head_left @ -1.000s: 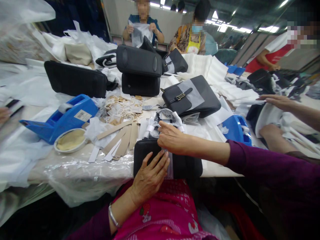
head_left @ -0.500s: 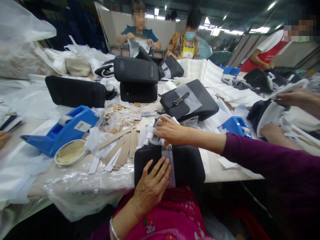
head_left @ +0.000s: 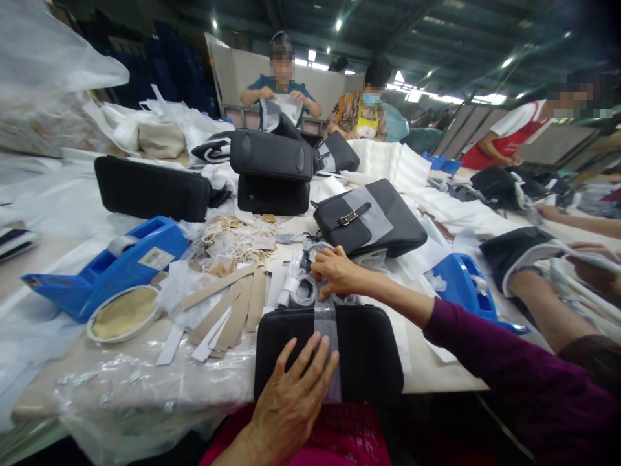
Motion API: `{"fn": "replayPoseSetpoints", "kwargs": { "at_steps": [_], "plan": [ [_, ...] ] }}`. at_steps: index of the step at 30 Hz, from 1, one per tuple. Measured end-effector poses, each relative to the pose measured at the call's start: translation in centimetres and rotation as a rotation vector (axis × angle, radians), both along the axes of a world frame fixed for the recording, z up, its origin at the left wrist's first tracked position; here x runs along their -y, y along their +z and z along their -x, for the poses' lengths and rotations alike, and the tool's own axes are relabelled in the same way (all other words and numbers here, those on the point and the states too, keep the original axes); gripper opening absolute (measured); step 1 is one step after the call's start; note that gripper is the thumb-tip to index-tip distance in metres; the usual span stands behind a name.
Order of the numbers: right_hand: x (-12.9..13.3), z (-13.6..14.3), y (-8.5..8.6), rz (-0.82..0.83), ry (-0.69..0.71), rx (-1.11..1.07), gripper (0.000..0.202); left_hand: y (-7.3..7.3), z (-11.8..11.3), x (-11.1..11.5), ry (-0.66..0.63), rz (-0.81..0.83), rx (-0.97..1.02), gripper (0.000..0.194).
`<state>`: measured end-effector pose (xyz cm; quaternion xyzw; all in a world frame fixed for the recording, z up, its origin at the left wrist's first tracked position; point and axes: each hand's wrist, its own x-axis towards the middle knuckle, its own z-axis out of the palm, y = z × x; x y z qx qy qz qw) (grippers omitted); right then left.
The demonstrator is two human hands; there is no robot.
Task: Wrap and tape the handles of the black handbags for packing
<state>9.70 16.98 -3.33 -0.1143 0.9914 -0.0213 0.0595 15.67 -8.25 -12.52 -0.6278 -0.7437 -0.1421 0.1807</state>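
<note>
Though spread, left fingers (head_left: 306, 356) on one black bag (head_left: 371, 349), one strip (head_left: 325, 318); right fingers (head_left: 325, 264) curled, grip unclear

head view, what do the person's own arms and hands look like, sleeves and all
Both the left hand and the right hand are ungloved. The right arm wears a plain, deep purple sleeve that ends partway along the forearm. On the left side, no sleeve shows within the picture.
</note>
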Motion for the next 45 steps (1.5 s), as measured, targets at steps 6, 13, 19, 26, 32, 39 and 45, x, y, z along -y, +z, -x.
{"fn": "replayPoseSetpoints", "kwargs": {
  "at_steps": [6,13,19,26,32,39,45],
  "plan": [
    [-0.6,-0.4,1.2,0.281,-0.248,-0.428,0.013,-0.4,0.4,-0.1,-0.021,-0.07,-0.05,0.05],
    [-4.1,-9.0,-0.4,0.987,-0.933,-0.285,0.057,0.2,2.1,1.1,0.075,-0.28,0.188,0.049],
    [-3.5,-11.3,-1.8,1.152,-0.916,0.108,0.083,1.4,4.0,2.0,0.448,-0.331,0.432,0.061],
    [-1.9,-10.2,-3.3,1.049,-1.002,0.1,0.086,0.4,4.4,2.8,0.476,-0.285,0.629,0.067],
    [-0.9,-10.3,-3.3,1.027,-1.026,0.026,0.091,3.2,7.6,4.6,0.428,-0.201,0.745,0.047],
    [-0.2,-10.1,-4.3,1.075,-1.055,-0.024,0.085,5.9,18.4,2.8,0.526,-0.049,0.57,0.028],
    [-0.4,-10.4,-3.1,0.956,-1.11,-0.232,0.077,4.7,23.8,-0.4,0.537,0.023,0.45,0.029]
  ]
}}
